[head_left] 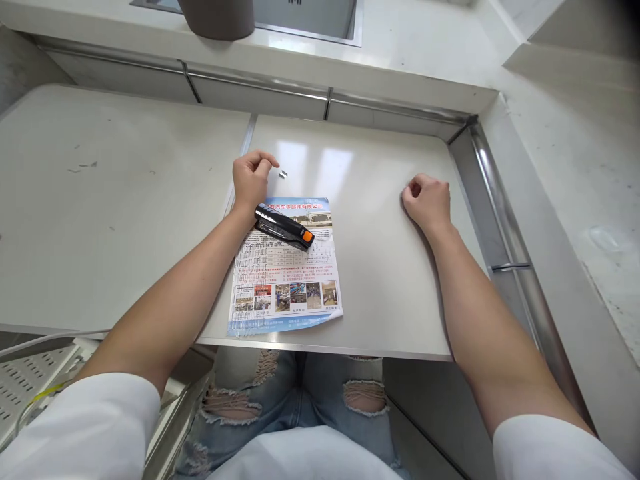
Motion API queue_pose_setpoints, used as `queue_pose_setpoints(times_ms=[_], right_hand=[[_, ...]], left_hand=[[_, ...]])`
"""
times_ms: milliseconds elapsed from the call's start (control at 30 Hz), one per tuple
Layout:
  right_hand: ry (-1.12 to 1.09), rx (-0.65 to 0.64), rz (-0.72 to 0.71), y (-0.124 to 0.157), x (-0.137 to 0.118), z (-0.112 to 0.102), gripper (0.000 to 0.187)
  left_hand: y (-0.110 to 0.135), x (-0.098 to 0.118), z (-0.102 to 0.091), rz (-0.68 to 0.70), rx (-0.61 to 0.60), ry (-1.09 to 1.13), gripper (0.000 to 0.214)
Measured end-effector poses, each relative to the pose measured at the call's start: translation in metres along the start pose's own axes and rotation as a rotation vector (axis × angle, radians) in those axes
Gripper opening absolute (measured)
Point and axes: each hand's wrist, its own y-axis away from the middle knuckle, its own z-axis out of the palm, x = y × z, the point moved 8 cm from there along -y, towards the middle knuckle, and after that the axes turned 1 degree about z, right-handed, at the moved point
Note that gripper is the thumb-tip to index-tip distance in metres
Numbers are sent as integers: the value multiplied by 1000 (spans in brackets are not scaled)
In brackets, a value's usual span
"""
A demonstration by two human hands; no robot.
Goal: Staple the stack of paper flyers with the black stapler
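A printed colour leaflet [285, 273] lies on the white table [380, 267] in front of me. A black stapler with an orange end [284, 227] rests across the leaflet's top. My left hand [251, 179] sits just above the stapler, fingers curled in a loose pinch, its fingertips close to a small metal staple piece [283, 175] on the table. Nothing shows between those fingers. My right hand [427, 201] rests on the table to the right, closed in a loose fist with nothing visible in it.
A second white surface [100, 200] adjoins on the left. A steel channel [495, 220] borders the table's right side. Behind are a raised counter with a sink [320, 20] and a dark grey container [217, 17]. My knees in torn jeans [300, 393] show below.
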Motion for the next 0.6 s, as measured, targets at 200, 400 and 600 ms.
queue_pose_setpoints(times_ms=[200,400,600], right_hand=[[-275,-103,-372,34,-86,-5,20],[-659,-307,-695,112,-194,4,48],[-552,-402,-728,135,-221,31,47]], left_hand=[[4,7,9,14,-71,-71,27],[5,10,12,88,-121,-120,25],[8,10,8,71,-91,-61,23]])
